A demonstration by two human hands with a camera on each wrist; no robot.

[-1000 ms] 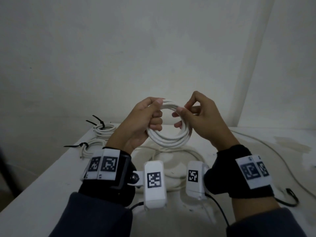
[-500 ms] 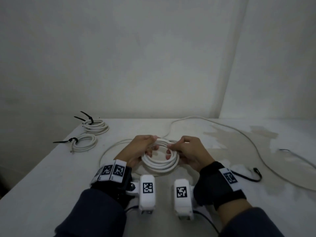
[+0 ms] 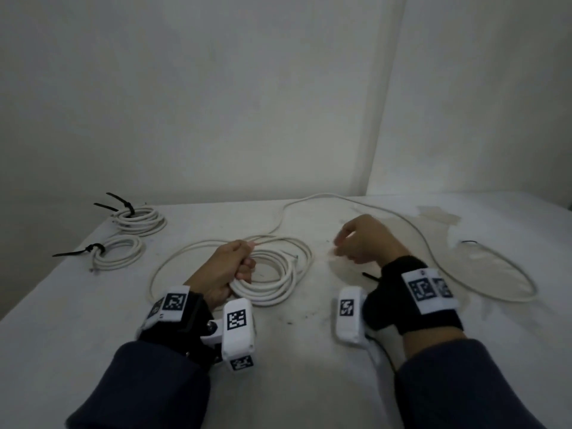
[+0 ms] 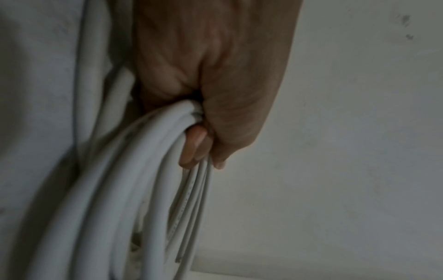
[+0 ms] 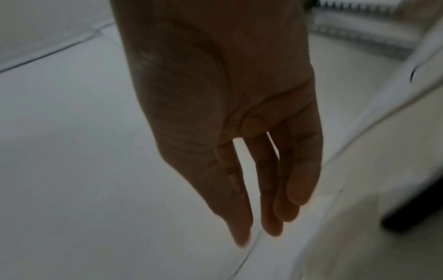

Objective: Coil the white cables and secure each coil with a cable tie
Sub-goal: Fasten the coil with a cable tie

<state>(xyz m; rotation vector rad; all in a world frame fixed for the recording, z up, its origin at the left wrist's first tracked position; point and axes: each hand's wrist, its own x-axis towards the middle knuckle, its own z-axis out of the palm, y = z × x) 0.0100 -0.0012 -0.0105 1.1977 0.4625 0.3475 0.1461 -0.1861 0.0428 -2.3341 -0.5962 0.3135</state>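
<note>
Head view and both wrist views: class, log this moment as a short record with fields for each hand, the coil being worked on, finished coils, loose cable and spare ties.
left hand: grips one side of the untied coil
right hand: holds nothing, fingers relaxed, above the table
untied coil: white, several loops, lying on the table, no tie on it
finished coils: two, far left, far coil and near coil, each with a black tie
loose cable: uncoiled, trailing across the right side
spare tie: black, mostly hidden by the right wrist

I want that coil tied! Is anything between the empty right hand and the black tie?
Nothing visible: the black cable tie lies on the table beside the right hand, partly hidden by the wristband.
</note>
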